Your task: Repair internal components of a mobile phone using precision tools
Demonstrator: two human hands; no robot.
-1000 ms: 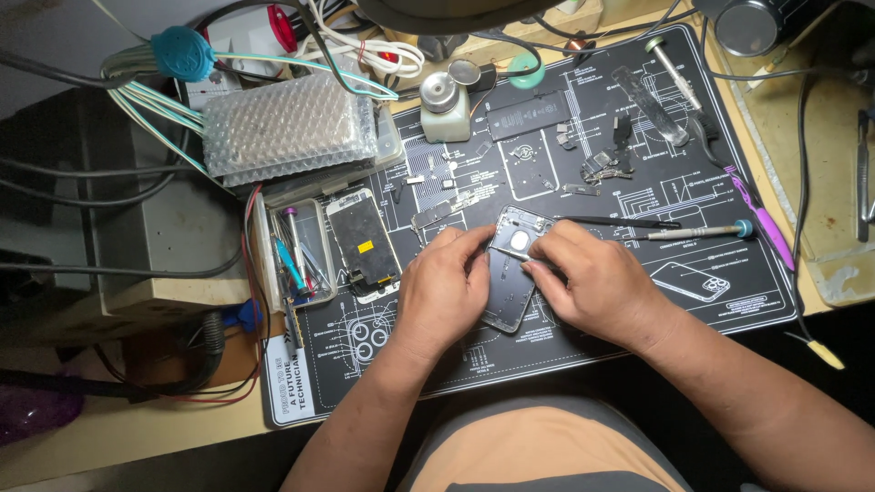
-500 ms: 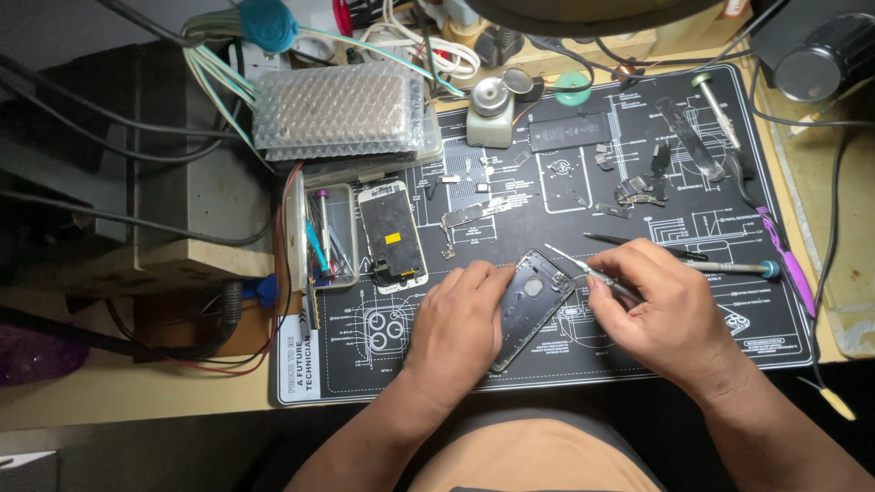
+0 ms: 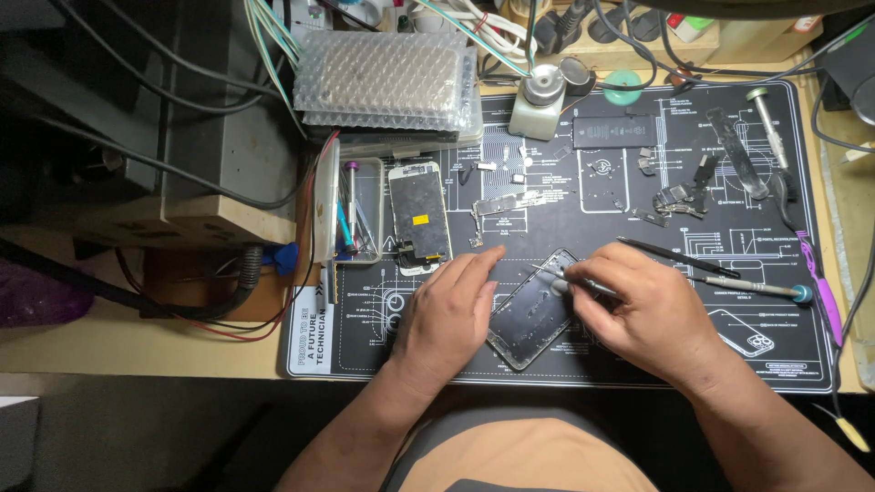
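Head view looks straight down on a black repair mat (image 3: pixel 638 360) printed with white diagrams, lying on a tan desk (image 3: pixel 137 342). Nearest the person, the left hand (image 3: pixel 447 314) lies palm down on the mat, its fingers pressed against the left edge of an opened phone housing (image 3: pixel 533 314), steadying it rather than closing around it. The housing sits tilted on the mat, between the two hands. The right hand (image 3: pixel 647 314) is closed around a thin metal tool (image 3: pixel 570 278), whose tip touches the upper part of the housing.

Just right of that hand lie black tweezers (image 3: pixel 679 258) and a screwdriver (image 3: pixel 752 289) with a teal end. Left of the left hand, a detached phone screen (image 3: pixel 419 219) lies face down beside a clear tray (image 3: pixel 351 214) of small tools.

Farther back, small phone parts and a black battery (image 3: pixel 612 132) are spread over the mat. Beyond them stand a small metal-topped dispenser bottle (image 3: pixel 538 100) and a bubble-wrapped bundle (image 3: pixel 387 77), with cables tangled behind.
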